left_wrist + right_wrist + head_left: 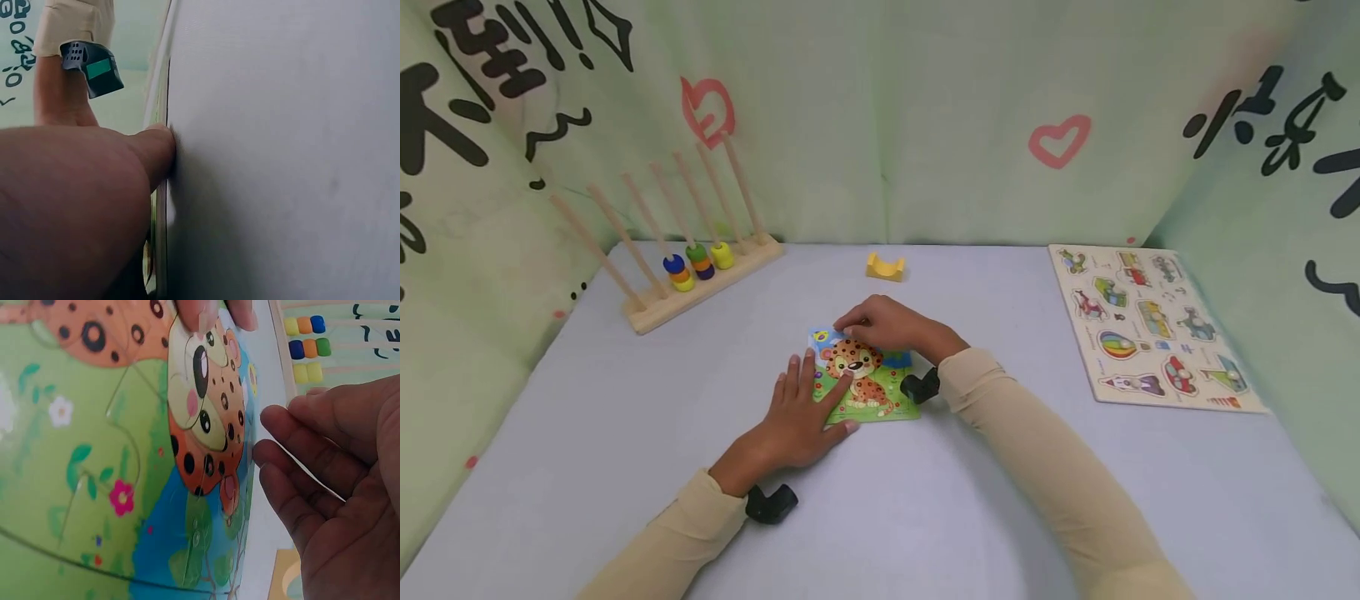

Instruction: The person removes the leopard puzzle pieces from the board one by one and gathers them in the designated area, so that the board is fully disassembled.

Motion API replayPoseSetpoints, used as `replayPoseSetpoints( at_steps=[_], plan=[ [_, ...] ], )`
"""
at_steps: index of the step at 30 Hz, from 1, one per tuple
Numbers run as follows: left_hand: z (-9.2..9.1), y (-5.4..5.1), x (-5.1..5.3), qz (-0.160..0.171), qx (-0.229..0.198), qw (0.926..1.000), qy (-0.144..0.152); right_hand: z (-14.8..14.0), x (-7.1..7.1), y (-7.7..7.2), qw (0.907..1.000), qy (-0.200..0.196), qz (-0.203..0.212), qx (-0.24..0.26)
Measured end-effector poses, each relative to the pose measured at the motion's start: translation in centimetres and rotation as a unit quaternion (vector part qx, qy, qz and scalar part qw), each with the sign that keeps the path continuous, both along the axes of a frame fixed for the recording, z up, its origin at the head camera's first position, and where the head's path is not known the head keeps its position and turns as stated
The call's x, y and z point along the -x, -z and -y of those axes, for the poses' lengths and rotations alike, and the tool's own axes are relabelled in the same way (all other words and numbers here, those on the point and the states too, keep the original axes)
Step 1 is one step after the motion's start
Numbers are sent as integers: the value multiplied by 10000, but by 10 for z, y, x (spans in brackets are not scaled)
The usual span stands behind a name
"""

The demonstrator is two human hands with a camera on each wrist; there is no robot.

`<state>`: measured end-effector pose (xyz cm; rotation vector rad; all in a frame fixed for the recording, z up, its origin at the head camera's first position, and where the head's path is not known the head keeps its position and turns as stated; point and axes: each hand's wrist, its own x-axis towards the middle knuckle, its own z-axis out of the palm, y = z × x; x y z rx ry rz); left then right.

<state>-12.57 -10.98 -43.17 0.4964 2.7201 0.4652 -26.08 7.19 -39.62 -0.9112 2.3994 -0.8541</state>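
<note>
"Where's the puzzle (867, 390)?"

"Flat on the table (760, 533) in front of me, leopard face up, between my two hands."

"And your left hand (801, 427)?"

"Its fingers are spread wide and lie over the puzzle's left side; my thumb rests by the bottom edge."

"The right (887, 323)?"

"At the top edge. I bend those fingers loosely, tips close to the rim, and grip nothing that I can see. Whether they touch it, I can't tell."

"What's around you?"

"A yellow block (885, 267) beyond the puzzle, a peg rack (730, 272) with coloured beads (679, 273) on my far left, and a picture board (1157, 333) on my right."
</note>
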Motion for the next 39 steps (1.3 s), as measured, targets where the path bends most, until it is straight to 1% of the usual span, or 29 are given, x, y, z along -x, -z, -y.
replayPoseSetpoints(
  at_steps=[4, 10, 14, 21, 28, 32, 39],
  plan=[
    [2, -1, 0, 29, 4, 10000, -4, 7, 0, -1, 9998, -166, -54, -59],
    [2, -3, -1, 101, 72, 9998, 145, 14, -1, -3, 9996, -153, -25, -247],
    [2, -3, -1, 185, 109, 9997, 151, 19, 0, -4, 9993, -150, 3, -345],
    [2, -3, -2, 141, 107, 9998, 129, 23, 0, -5, 9990, -59, -69, -434],
    [2, -4, -2, 172, 71, 9998, 103, 30, 0, -6, 9990, 129, 52, -427],
    [2, -3, -2, 190, 132, 9997, 97, 34, -2, -7, 9982, 265, 27, -533],
    [2, -1, -2, 110, 200, 9997, 110, 38, -3, -6, 9969, 385, -61, -679]
  ],
)
